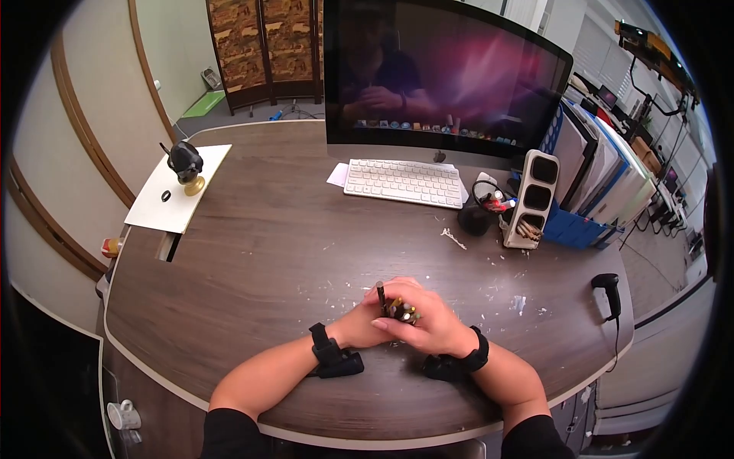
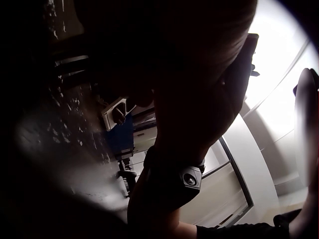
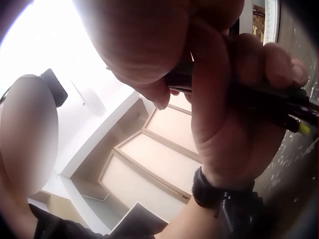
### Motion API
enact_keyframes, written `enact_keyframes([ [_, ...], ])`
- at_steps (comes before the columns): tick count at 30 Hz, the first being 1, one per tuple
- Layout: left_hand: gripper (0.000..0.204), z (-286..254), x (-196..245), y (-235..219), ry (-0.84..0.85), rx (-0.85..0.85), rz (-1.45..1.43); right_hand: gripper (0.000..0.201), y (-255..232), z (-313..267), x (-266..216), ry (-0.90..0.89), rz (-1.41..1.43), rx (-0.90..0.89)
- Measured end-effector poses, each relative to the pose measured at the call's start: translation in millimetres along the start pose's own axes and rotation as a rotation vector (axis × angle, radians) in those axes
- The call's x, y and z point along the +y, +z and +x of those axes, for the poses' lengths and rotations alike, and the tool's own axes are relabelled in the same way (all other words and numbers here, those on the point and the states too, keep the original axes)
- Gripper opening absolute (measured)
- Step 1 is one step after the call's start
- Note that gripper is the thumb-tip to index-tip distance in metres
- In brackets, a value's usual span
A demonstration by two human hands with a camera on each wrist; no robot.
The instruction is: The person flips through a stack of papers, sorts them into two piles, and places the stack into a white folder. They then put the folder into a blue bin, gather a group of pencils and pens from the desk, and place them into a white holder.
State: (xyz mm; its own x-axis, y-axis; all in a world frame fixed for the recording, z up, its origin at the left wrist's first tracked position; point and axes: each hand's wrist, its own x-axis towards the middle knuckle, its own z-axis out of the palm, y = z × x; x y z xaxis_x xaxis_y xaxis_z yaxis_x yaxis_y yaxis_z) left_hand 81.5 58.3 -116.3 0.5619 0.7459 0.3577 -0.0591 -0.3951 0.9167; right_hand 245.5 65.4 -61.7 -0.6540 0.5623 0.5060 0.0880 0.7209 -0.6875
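Above the front middle of the desk, both hands meet around a bundle of thin pens (image 1: 404,311), mostly dark with some yellow and pale ends. One dark pen (image 1: 381,297) sticks up apart from the others at the left of the bundle. My left hand (image 1: 355,326) lies partly behind the right; in the right wrist view its fingers (image 3: 212,94) curl round the dark barrels. My right hand (image 1: 441,321) closes over the bundle from the right, thumb (image 1: 397,330) in front, fingers across the top. The left wrist view is mostly dark, with the pens hidden.
White scraps (image 1: 520,304) litter the desk around the hands. Behind stand a keyboard (image 1: 403,182), a monitor (image 1: 451,76), a black pen cup (image 1: 475,221), a white organizer (image 1: 531,195) and blue file holders (image 1: 573,227). A scanner (image 1: 608,287) lies right; a black figure (image 1: 185,162) stands left.
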Motion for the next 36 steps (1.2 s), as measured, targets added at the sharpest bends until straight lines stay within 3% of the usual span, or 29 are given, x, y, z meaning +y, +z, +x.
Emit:
enact_keyframes([
  [1, 0.034, -2, -2, -1, -0.107, -0.058, -0.018, 0.037, 0, -1, 0, 0.059, 0.053, -0.007],
  [5, 0.038, -3, -2, -2, -0.215, -0.143, -0.118, 0.038, 1, 1, -11, 0.132, 0.132, 0.010],
  [8, 0.044, -8, 0, 0, -0.090, -0.049, -0.236, 0.041, 2, -2, -12, 0.092, 0.188, -0.026],
  [11, 0.053, -5, -2, -5, -0.025, -0.234, -0.038, 0.042, 1, -4, -15, 0.045, 0.207, -0.067],
  [18, 0.048, -14, -10, -2, 0.128, -0.244, -0.018, 0.037, -2, -3, -20, -0.009, 0.185, -0.085],
  [21, 0.044, -18, -12, 2, 0.281, -0.168, 0.063, 0.036, -1, -3, -20, -0.091, 0.034, -0.097],
  [23, 0.041, -19, -12, 2, 0.203, -0.178, 0.045, 0.036, -1, -3, -20, -0.061, 0.035, -0.114],
  [26, 0.039, -20, -16, 6, 0.262, -0.122, -0.008, 0.037, -3, 0, -23, -0.034, 0.037, -0.154],
  [30, 0.036, -19, -15, 5, 0.213, -0.120, 0.061, 0.041, 0, -2, -19, -0.071, 0.041, -0.100],
  [33, 0.030, -13, -3, 4, 0.083, -0.133, 0.009, 0.049, -4, -2, -22, -0.014, 0.083, -0.126],
  [35, 0.018, -9, 10, 5, -0.089, -0.106, -0.317, 0.060, -10, -1, -22, 0.052, 0.091, -0.187],
  [36, 0.018, -8, 9, 5, -0.091, -0.103, -0.315, 0.060, -10, -1, -21, 0.050, 0.094, -0.189],
])
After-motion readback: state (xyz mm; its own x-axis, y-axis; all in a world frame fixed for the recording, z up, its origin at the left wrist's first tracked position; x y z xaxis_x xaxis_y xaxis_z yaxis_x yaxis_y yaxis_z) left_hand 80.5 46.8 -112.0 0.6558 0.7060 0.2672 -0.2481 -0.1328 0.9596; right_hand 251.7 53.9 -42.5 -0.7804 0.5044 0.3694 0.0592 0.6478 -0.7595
